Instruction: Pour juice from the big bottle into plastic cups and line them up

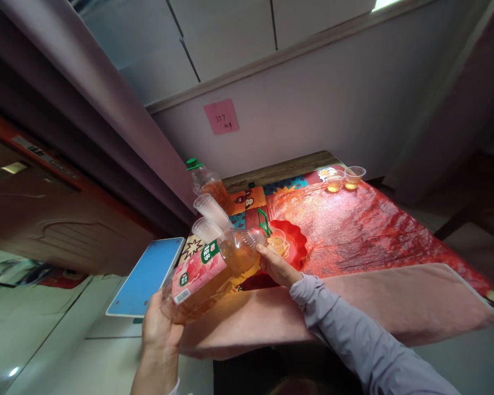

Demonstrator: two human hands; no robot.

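A large clear juice bottle (206, 271) with amber liquid and a pink label lies tilted across both my hands, its neck toward the right. My left hand (160, 321) cups the bottle's base. Around the neck end, my right hand (279, 266) is closed, its thumb on top. A green carry handle (264, 222) stands up near the neck. Just beyond my right hand, a clear plastic cup (278, 241) sits in a red scalloped dish (299, 241). The bottle's mouth is partly hidden, so I cannot tell whether liquid flows from it.
Stacked clear cups (213, 211) stand behind the bottle, near a second green-capped bottle (208, 184). Two cups with amber liquid, one nearer (334, 181) and one farther right (354, 178), stand at the far corner of the red tablecloth (379, 236). A blue board (148, 277) is at left.
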